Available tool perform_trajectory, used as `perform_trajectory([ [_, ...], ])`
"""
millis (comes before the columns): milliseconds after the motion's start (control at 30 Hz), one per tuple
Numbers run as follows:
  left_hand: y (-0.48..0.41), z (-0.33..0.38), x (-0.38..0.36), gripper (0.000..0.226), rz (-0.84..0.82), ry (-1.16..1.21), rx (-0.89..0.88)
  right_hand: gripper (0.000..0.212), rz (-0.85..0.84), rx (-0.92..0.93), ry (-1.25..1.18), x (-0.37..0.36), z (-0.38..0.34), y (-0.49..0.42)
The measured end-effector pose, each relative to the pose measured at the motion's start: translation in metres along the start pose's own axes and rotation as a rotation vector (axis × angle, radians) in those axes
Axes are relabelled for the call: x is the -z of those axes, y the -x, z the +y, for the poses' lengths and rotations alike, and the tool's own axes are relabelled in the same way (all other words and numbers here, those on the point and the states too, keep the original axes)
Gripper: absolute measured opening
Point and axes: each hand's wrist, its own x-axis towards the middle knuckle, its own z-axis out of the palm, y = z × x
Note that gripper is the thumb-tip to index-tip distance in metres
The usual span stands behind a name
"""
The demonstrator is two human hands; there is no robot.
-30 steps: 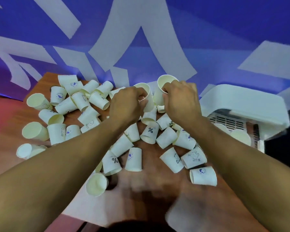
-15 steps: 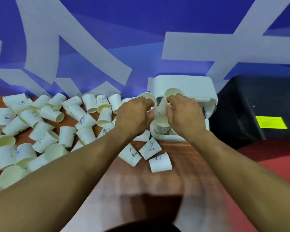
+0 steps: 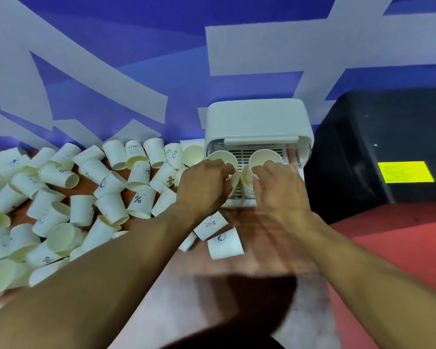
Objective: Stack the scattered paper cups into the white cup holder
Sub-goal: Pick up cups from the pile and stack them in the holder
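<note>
White cup holder (image 3: 258, 122) at the far edge of the wooden table (image 3: 262, 235), against the blue wall, front open. Inside we see two upright cups side by side before a slotted grille. The left hand (image 3: 204, 188) pinches the left cup (image 3: 220, 157) at its rim, and the right hand (image 3: 278, 191) grips the right cup (image 3: 266, 157) at its rim. Beneath each we make out the rim of another cup. The scattered paper cups (image 3: 140, 201), cream-white with small blue or black prints, lie mostly on their sides left of the holder.
</note>
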Motion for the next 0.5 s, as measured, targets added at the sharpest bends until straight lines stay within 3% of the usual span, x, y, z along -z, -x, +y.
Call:
perform_trajectory([
  [333, -0.002, -0.011, -0.029, 0.017, -0.127, 0.075, 0.054, 0.027, -0.125, 0.052, -0.046, -0.029, 0.001, 0.004],
  [500, -0.006, -0.018, -0.04, 0.019, -0.108, 0.065, 0.062, 0.015, -0.178, 0.076, -0.04, -0.037, 0.0, 0.005],
])
